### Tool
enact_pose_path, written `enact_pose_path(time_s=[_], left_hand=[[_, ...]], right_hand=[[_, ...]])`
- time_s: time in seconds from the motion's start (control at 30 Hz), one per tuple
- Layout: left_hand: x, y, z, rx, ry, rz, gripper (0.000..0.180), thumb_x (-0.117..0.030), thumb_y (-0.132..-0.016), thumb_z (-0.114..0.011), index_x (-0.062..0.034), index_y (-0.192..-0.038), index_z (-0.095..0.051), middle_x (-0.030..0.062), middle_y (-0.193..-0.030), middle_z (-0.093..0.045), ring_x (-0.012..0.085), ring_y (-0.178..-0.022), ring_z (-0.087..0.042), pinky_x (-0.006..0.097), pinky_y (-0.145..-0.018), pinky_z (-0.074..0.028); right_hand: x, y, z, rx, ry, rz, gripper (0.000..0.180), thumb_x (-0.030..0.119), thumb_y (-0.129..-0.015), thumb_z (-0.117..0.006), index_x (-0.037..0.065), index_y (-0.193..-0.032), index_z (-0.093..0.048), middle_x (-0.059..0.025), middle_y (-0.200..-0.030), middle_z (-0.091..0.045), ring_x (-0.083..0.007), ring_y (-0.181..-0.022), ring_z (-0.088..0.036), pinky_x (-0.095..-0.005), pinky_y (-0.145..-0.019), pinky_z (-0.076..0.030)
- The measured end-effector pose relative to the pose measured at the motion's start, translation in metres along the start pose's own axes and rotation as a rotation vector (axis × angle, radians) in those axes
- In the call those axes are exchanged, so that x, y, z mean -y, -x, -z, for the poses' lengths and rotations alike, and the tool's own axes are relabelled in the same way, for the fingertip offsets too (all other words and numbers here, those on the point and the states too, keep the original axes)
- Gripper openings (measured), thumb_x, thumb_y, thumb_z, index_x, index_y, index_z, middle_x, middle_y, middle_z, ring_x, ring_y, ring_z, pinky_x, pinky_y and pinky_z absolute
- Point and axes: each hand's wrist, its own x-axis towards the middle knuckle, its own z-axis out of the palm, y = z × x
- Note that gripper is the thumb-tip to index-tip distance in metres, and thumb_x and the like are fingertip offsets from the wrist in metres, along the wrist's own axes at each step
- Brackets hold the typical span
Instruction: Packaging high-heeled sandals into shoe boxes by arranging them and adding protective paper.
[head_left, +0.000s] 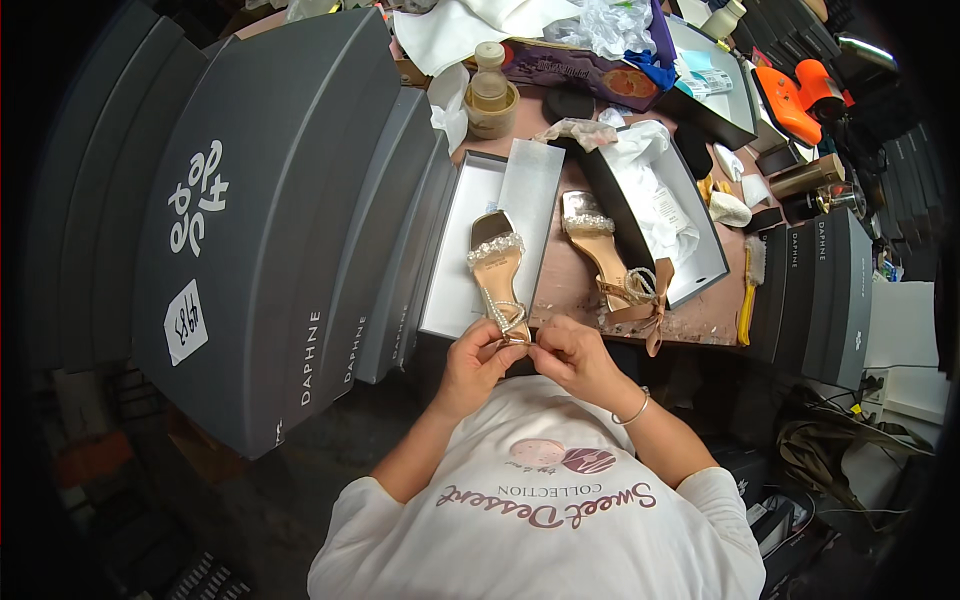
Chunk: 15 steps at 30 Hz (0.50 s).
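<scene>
A heeled sandal with a beaded toe band and pearl straps lies over an open white-lined shoe box, its heel end toward me. My left hand pinches the strap end at that heel. Close against it, my right hand is closed, thumb and finger pressed together; what it holds is too small to make out. To the right lies the matching sandal on the table, with a tan ribbon bow at its ankle strap. Translucent paper hangs over the box's right side.
Tall dark shoe boxes stand stacked at my left. Another open box holds white tissue paper. Behind are a bottle in a tub and a purple carton. A yellow-handled brush lies at the right edge.
</scene>
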Motion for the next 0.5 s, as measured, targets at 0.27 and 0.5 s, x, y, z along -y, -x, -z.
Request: enact_pose_path(time_s=[0.27,0.5], left_hand=[[-0.012,-0.002,0.0,-0.088,-0.001,0.092,0.018,-0.012,-0.092,-0.063,-0.0033,-0.108,-0.06,-0.0053,-0.075,-0.055,0.0012,-0.064,-0.049,0.016,-0.058,-0.043],[-0.002,0.001,0.011,-0.134,0.203,0.134,0.018,-0.011,-0.091,-0.064,-0.0071,-0.108,-0.059,-0.0034,-0.076,-0.056,0.003,-0.055,-0.043,0.017,-0.047,-0.034]], right_hand=[[0.005,-0.003,0.019,-0.09,0.457,0.419,0.017,0.011,-0.071,-0.072,0.01,-0.079,-0.057,-0.0039,-0.082,-0.055,-0.0214,-0.066,-0.054,-0.0339,-0.058,-0.043],[0.011,0.02,-0.003,0.11,-0.459,-0.24,0.026,0.03,-0.095,-0.056,0.005,-0.092,-0.06,-0.0037,-0.082,-0.06,-0.0144,-0.067,-0.059,-0.0247,-0.058,-0.045]])
